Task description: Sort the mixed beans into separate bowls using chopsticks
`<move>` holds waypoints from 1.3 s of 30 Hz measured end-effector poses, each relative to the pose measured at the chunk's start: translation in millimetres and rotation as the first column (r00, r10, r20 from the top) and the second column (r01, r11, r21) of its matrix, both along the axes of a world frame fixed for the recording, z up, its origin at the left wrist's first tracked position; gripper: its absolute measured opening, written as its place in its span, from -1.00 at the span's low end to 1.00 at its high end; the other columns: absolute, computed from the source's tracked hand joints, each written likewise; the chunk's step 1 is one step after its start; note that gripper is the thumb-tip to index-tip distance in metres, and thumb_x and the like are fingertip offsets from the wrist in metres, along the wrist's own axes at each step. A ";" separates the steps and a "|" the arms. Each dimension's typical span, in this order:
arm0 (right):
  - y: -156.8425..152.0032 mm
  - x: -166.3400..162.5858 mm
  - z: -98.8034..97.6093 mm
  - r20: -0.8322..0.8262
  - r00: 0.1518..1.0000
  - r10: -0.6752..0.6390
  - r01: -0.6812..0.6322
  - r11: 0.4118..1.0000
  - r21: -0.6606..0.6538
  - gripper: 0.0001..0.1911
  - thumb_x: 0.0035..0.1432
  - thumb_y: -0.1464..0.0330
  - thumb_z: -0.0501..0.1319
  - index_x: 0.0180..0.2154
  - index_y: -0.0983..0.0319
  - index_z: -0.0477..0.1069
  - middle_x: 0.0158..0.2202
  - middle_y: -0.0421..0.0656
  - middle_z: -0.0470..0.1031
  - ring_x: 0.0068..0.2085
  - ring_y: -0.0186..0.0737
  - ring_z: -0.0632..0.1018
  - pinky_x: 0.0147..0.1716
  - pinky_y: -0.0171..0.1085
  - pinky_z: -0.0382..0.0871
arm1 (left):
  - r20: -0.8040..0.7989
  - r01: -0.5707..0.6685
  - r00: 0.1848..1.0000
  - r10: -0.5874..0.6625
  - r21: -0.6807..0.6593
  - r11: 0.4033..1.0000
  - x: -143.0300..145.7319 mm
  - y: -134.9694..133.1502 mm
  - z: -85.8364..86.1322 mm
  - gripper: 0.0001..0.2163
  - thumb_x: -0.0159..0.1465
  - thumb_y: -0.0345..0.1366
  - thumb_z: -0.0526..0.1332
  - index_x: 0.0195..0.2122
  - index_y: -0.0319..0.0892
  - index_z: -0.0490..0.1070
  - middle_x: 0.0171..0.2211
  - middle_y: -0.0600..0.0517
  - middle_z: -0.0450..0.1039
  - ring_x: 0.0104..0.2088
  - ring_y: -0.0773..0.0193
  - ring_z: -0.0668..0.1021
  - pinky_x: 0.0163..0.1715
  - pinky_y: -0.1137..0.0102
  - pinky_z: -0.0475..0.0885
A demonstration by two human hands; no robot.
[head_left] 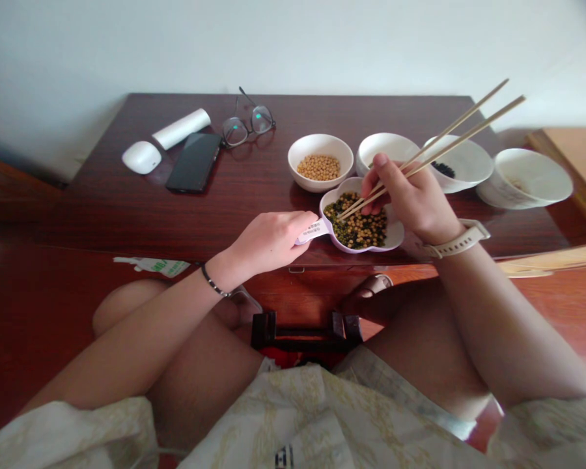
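Observation:
My right hand (405,195) is shut on a pair of bamboo chopsticks (449,137), whose tips reach down into a mix of yellow soybeans and dark green beans (356,225). The mix fills a white-and-lilac lobed dish (395,236), and my left hand (268,242) grips its labelled handle (313,230). Behind the dish, a white bowl of soybeans (318,141) stands on the table. A white bowl (385,144) is partly hidden by my right hand. Further right are a white bowl with dark beans (469,159) and another white bowl (530,174).
A white computer mouse (141,157), a black phone (194,162), a white cylinder (181,128) and glasses (248,124) lie on the dark wooden table (127,215). A wall rises behind it. A dark wooden stand (305,331) sits below the table edge.

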State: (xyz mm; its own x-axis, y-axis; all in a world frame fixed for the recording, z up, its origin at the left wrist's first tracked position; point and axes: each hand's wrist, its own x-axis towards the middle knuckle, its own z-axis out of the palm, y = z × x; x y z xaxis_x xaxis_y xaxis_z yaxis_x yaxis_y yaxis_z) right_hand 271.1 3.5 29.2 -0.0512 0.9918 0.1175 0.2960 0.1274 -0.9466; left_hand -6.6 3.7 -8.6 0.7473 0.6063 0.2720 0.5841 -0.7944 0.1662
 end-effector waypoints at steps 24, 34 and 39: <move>-0.3 -2.3 3.6 -0.007 0.999 0.031 -0.031 0.999 -0.026 -0.35 0.29 -0.26 0.27 -0.40 0.20 0.52 -0.53 -0.13 0.48 -0.50 -0.29 0.54 -0.51 -0.29 0.41 | 0.002 0.000 1.000 0.000 -0.007 1.000 -0.1 0.3 0.1 -0.75 0.46 -0.32 0.26 0.13 -0.16 0.49 -0.04 -0.04 0.69 -0.13 0.15 0.73 -0.23 0.35 0.51; 0.1 0.0 3.8 0.002 1.000 -0.012 0.012 1.000 -0.015 -0.34 0.33 -0.26 0.23 -0.40 0.19 0.50 -0.53 -0.15 0.49 -0.50 -0.28 0.55 -0.52 -0.29 0.42 | -0.004 -0.008 1.000 0.008 -0.032 0.999 0.3 -0.1 1.0 -0.74 0.46 -0.31 0.26 0.14 -0.16 0.50 -0.03 -0.06 0.69 -0.12 0.15 0.72 -0.21 0.35 0.53; 0.1 0.9 5.5 -0.030 0.999 -0.023 0.022 0.999 -0.029 -0.36 0.40 -0.19 0.22 -0.41 0.21 0.50 -0.55 -0.14 0.49 -0.50 -0.29 0.55 -0.51 -0.30 0.41 | -0.015 -0.008 1.000 0.007 -0.026 1.000 0.3 -0.4 2.1 -0.76 0.46 -0.30 0.26 0.12 -0.17 0.50 -0.05 -0.04 0.69 -0.13 0.15 0.72 -0.23 0.35 0.51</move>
State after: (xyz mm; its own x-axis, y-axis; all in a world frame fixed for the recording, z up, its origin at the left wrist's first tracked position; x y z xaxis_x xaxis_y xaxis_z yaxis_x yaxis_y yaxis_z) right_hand 272.0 3.7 34.7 -0.0256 0.9956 0.0905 0.2697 0.0941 -0.9583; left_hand -6.2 3.3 -6.4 0.7465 0.6188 0.2448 0.5926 -0.7855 0.1783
